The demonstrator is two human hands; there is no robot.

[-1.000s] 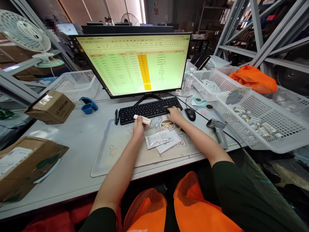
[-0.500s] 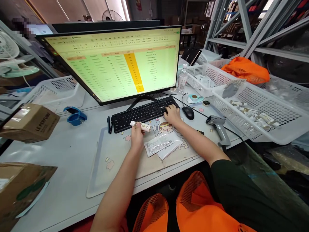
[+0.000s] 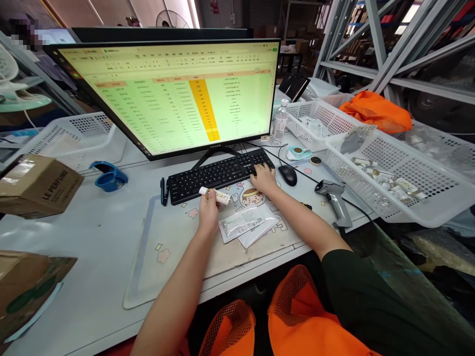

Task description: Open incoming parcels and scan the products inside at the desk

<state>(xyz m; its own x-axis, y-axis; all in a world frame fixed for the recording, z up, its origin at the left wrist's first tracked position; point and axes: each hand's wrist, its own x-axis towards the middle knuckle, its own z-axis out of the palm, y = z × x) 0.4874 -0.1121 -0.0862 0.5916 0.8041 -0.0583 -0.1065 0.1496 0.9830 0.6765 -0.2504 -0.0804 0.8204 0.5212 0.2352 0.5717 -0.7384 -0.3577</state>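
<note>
My left hand (image 3: 208, 211) is closed around a small white tube (image 3: 222, 198) printed with "beauty", held just in front of the black keyboard (image 3: 208, 177). My right hand (image 3: 263, 179) rests over the keyboard's right end, its fingers apart and holding nothing. Between my forearms, two flat sealed packets overlap on the printed desk mat (image 3: 170, 267): a clear-faced one (image 3: 239, 223) on top of a white one (image 3: 256, 236). Behind the keyboard, a monitor (image 3: 156, 109) displays a spreadsheet with an orange column.
A mouse (image 3: 288, 175) and a barcode scanner (image 3: 335, 201) lie to the right. Beyond them stands a white basket (image 3: 404, 212) of small tubes, with a bottle (image 3: 280, 122) farther back. A blue tape holder (image 3: 109, 178), pens (image 3: 164, 192) and a cardboard box (image 3: 37, 185) are at left.
The view has shifted slightly, so the desk items appear a little farther left. My left hand still grips the tube, and my right hand stays at the keyboard's right end.
</note>
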